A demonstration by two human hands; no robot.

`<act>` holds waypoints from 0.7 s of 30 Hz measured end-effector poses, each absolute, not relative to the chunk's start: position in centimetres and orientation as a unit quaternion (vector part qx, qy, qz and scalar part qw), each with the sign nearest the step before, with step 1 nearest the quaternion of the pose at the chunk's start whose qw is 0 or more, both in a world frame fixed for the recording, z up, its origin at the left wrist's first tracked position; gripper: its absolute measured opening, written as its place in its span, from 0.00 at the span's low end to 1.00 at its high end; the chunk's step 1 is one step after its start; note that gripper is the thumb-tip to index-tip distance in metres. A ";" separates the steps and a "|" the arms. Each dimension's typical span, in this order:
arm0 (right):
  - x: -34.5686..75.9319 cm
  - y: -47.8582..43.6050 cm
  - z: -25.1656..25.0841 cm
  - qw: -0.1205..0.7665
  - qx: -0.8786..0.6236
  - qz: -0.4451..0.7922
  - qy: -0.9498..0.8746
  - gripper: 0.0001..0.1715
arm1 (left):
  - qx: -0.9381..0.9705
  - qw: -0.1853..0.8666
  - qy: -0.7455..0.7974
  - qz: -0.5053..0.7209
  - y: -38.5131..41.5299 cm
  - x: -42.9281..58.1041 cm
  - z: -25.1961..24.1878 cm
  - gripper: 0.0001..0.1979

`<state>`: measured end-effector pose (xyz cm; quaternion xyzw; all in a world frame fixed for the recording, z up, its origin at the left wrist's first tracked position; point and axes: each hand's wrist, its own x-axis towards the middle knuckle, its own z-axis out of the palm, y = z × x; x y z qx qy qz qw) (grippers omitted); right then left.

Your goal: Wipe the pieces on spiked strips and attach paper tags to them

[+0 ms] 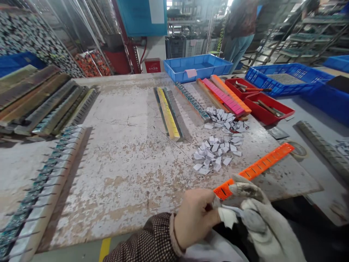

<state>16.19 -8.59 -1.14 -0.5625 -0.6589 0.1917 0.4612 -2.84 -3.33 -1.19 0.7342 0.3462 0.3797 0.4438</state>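
Observation:
My right hand, in a worn whitish glove, is closed around the near end of an orange slotted strip, which slants up to the right above the table's front edge. My left hand is bare, with white wrapping on a fingertip. Its fingers are pinched together against the strip's near end, and what lies between them is hidden. Just beyond the strip are two heaps of small white tag-like pieces, one nearer and one farther.
A yellow slotted bar lies mid-table. Pink and orange bars lie behind the heaps, beside red trays of tools. At left, a long bar with protruding pins lies near stacked bars. Blue crates line the back; a person stands beyond.

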 end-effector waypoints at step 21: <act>17.1 -5.0 -4.7 0.253 -0.548 -0.134 -0.786 0.04 | 0.859 0.130 0.495 0.016 6.8 -4.1 -4.1 0.10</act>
